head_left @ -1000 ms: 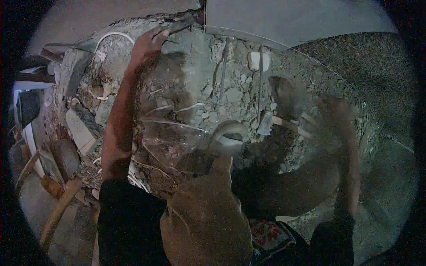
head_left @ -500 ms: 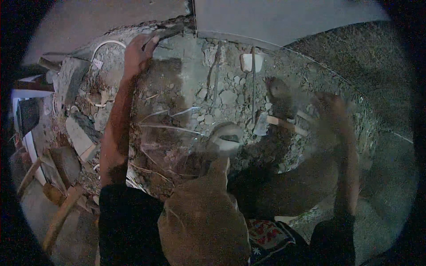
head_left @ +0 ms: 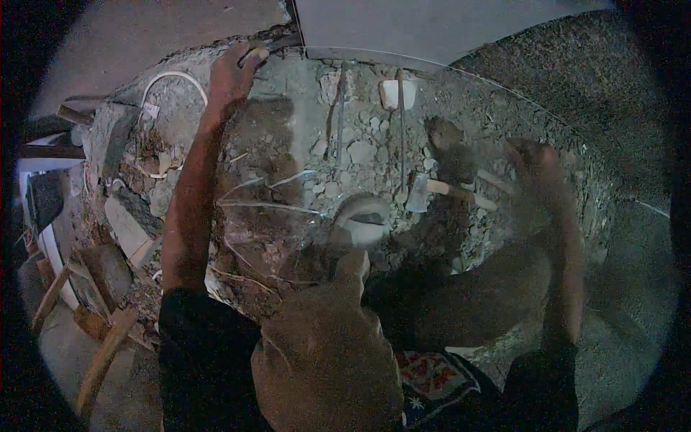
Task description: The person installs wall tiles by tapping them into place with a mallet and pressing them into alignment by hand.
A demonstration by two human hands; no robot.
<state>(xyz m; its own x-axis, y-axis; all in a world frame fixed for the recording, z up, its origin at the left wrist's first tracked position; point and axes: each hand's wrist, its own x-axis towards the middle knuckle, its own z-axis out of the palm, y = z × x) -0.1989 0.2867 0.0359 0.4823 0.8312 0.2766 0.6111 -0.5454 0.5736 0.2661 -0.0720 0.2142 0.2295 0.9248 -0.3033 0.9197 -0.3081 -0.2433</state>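
At the upper left, my left hand (head_left: 237, 72) has its fingers wrapped over a dark edge that I cannot identify. On the right, my right hand (head_left: 533, 162) is curled and veiled in haze; what it holds is unclear. Between my arms is a hazy, see-through layer with pale streaks, possibly plastic sheeting (head_left: 270, 212). A wooden-handled hammer or hatchet (head_left: 453, 192) lies left of my right hand on broken rubble (head_left: 363, 151). Two thin rods (head_left: 402, 144) stretch across it, near a white block or container (head_left: 392, 93). A rounded grey-white object (head_left: 363, 227) is at the middle, unclear.
Pale walls (head_left: 378, 25) meet at the top, beside dark rough ground (head_left: 604, 86) at right. A looped white cable (head_left: 173, 75) and broken slabs (head_left: 129, 223) are at left, with timber pieces (head_left: 101, 360) lower down. Brown cloth (head_left: 324, 353) covers my front at the bottom.
Over the last second the view has shifted, with the scene sliding somewhat left in the picture. My left hand keeps to the upper edge; my right hand sits slightly higher in the picture.
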